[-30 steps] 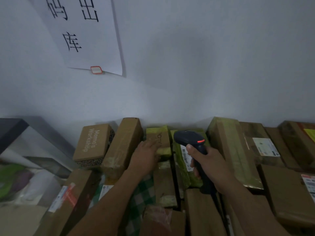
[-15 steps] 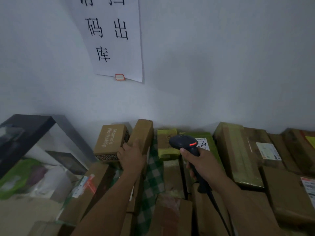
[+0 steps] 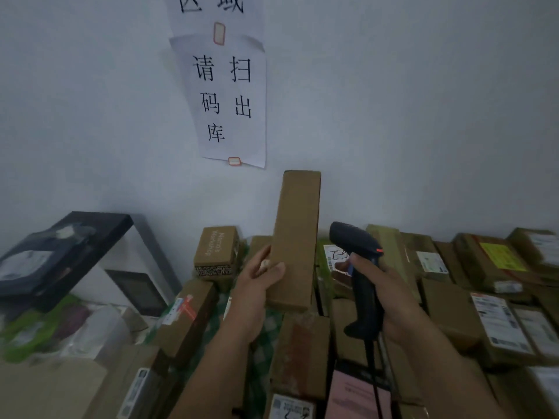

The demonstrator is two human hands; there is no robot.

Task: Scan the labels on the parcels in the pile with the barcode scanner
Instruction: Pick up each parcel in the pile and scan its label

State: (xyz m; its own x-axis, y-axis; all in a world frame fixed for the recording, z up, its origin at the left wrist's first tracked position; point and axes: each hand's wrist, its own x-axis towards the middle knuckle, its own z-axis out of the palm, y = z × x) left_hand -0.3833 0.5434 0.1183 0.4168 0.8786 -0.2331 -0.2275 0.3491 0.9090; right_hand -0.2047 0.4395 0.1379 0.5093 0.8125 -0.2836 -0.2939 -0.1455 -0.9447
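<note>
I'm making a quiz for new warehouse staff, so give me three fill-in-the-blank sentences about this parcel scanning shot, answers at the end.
1. The left hand holds the long brown box standing ____, not lying flat.
2. The right hand grips the barcode scanner by its ____.
3. The paper sign hangs on the ____ behind the parcels.
Missing words: upright; handle; wall.

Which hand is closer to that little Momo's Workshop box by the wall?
The left hand, just right of the Momo's Workshop box, holding a long parcel. The right hand is farther right, gripping the scanner.
</note>
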